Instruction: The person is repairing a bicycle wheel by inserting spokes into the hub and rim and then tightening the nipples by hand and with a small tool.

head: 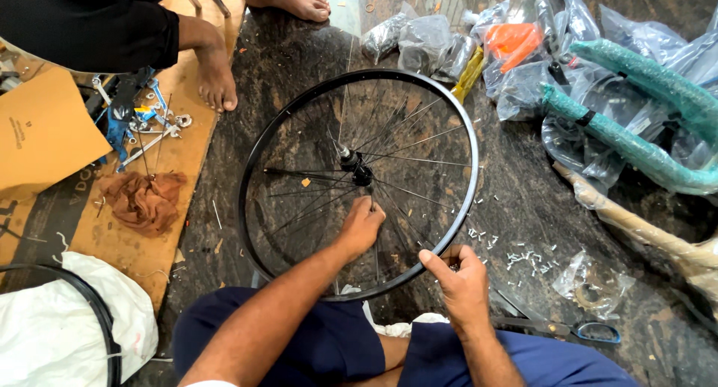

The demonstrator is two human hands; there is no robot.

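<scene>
A black bicycle wheel [357, 183] lies flat on a dark stone floor [523, 200] in the middle of the frame, its thin spokes [419, 161] running in to a metal hub [353, 163] at the centre. The person wearing the camera sits at the bottom of the frame in dark blue shorts [329, 342], the near edge of the wheel just in front of their knees. Their left hand [362, 224] reaches inside the rim, fingers pinched closed on a spoke just below the hub. Their right hand [462, 281] grips the rim at its lower right, fingers curled over the edge and thumb pointing left.

Small silver spoke nipples [523, 256] are scattered on the floor just to the right of the wheel, near a crumpled clear bag [591, 286] and blue-handled scissors [568, 329]. In the upper right lie clear plastic bags [426, 39], one with something orange [516, 39] inside, and teal-wrapped tubes [636, 144].

To the left, a cardboard sheet [45, 133] on the floor carries a cluster of wrenches [142, 121] and a rust-brown rag [143, 198]. Another person's bare feet [217, 77] show at the upper left, beside the wheel. A white sack [67, 327] and a curve of black tyre [97, 320] fill the lower left corner.
</scene>
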